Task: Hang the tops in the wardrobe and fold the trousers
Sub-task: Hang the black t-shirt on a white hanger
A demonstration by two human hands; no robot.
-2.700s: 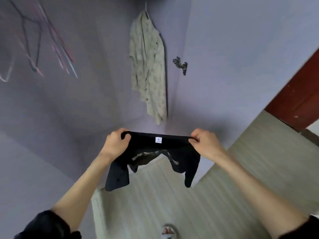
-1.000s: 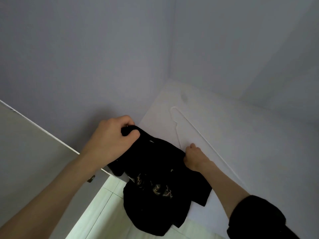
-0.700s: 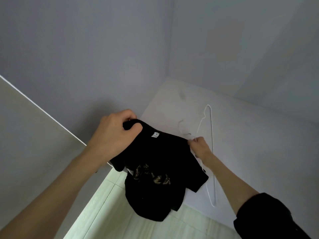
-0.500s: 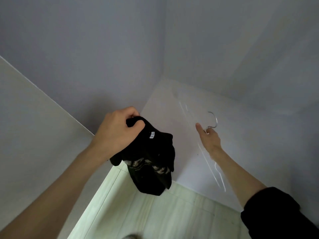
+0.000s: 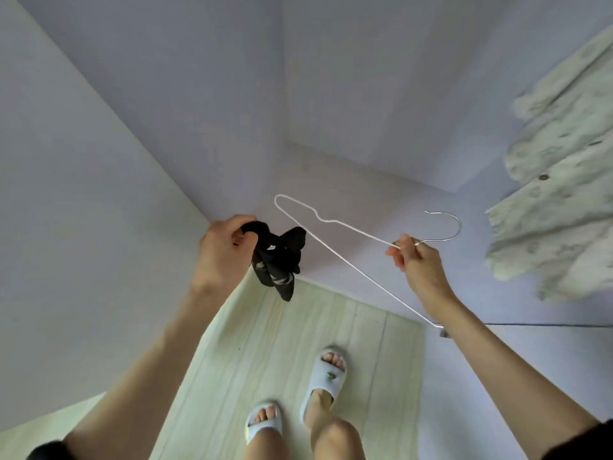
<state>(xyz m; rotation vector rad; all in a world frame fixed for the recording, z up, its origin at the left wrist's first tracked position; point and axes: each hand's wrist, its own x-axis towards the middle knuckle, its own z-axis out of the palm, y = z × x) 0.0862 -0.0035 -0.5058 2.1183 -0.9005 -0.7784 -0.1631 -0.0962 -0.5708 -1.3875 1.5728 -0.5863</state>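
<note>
At the bottom of the view we see our two feet in pale slippers (image 5: pixel 326 376) standing on the light wooden floor (image 5: pixel 282 333), which runs forward between the plain whitish panels of the wardrobe (image 5: pixel 99 177). Above them our two bare forearms reach forward, each with a dark sleeve edge showing at the lower corners. Our left hand (image 5: pixel 225 252) has its fingers and thumb curled round a bunched-up black top (image 5: pixel 278 257), which hangs down from the fist in a crumpled clump with a small white label and some pale print showing on the cloth. Our right hand (image 5: pixel 414 257) pinches a thin white wire hanger (image 5: pixel 331 250) at its neck, just below the hook; the hook curves away to the right of the fingers, and the hanger's triangle stretches leftwards, its far corner ending just above and beside the black top, while its long lower wire slants down behind our right wrist. The top and the hanger lie close together but we cannot tell whether they touch. Farther off, at the right edge, a pale patterned shirt (image 5: pixel 557 194) with buttons hangs in the wardrobe, well apart from both hands.
</note>
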